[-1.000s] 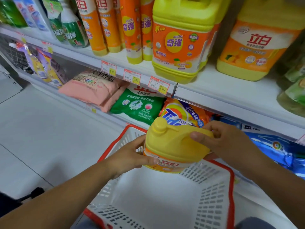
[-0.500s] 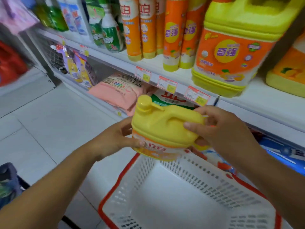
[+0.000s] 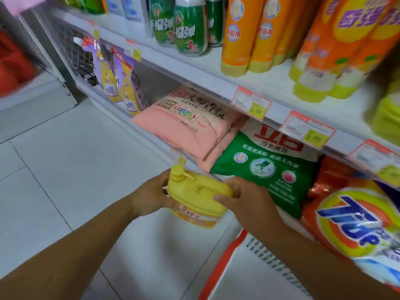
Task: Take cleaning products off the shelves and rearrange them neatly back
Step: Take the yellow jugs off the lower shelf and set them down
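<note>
A small yellow detergent jug (image 3: 198, 193) with an orange label hangs in front of the lower shelf, held between both hands. My left hand (image 3: 151, 194) grips its left side near the cap. My right hand (image 3: 244, 198) grips its right end, thumb on the front. Behind it on the lower shelf lie a pink powder bag (image 3: 184, 124), a green bag (image 3: 266, 167) and an orange Tide bag (image 3: 357, 221). On the upper shelf (image 3: 218, 68) stand green bottles (image 3: 188, 27) and orange bottles (image 3: 244, 37).
A white basket with a red rim (image 3: 218, 265) sits at the lower right, below the jug. Purple and yellow pouches (image 3: 116, 79) stand at the lower shelf's left end. Price tags (image 3: 251, 102) line the shelf edge. White tiled floor (image 3: 65, 169) lies to the left.
The jug has come up out of the basket and moved left, carried by both hands. My view has swung left, so the basket now lies at the lower right.
</note>
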A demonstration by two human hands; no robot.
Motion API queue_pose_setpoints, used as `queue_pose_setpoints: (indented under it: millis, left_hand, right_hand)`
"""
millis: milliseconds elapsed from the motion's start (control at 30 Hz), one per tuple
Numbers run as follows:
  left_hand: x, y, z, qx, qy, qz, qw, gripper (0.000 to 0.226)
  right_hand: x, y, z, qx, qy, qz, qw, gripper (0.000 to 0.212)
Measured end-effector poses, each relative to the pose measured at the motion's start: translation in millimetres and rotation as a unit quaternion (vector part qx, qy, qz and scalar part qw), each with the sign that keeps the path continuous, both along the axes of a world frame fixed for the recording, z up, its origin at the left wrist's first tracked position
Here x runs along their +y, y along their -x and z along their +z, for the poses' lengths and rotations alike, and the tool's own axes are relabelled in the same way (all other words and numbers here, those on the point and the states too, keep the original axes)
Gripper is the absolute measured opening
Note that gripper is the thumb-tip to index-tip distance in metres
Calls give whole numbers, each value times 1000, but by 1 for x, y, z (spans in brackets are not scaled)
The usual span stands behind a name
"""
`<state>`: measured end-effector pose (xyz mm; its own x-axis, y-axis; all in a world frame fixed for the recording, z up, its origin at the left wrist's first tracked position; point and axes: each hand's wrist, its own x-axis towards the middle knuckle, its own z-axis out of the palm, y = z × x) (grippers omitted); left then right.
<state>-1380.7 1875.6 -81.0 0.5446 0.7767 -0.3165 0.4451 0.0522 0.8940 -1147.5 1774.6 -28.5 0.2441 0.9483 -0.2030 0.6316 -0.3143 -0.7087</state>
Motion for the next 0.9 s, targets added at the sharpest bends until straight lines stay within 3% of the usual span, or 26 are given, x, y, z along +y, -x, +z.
queue_pose_setpoints:
  millis: [133, 233, 400, 533, 633, 733, 900]
  left_hand:
    - [15, -7, -48, 5, 33, -4, 999, 80]
    - [18, -14, -75, 1, 52, -8, 999, 88]
    - [14, -26, -96, 9, 60, 11, 998, 100]
    - [5, -25, -75, 25, 0, 40, 999, 102]
    - [-7, -37, -29, 97, -126, 36, 987, 102]
    - [-33, -69, 36, 96, -307, 27, 946, 72]
    - [-104, -188, 141, -36, -474, -133, 870, 44]
  right_hand:
    - [17, -3, -25, -160, 77, 79, 981, 42]
    - [23, -9, -35, -218, 122, 116, 961, 45]
    - [24, -17, -51, -215, 148, 117, 958, 44]
    - [11, -22, -42, -140, 136, 105, 975, 48]
    - [-25, -38, -12, -25, 22, 36, 999, 41]
    - [-84, -62, 34, 18, -105, -52, 993, 22]
    - [-172, -141, 111, -14, -325, -232, 917, 12]
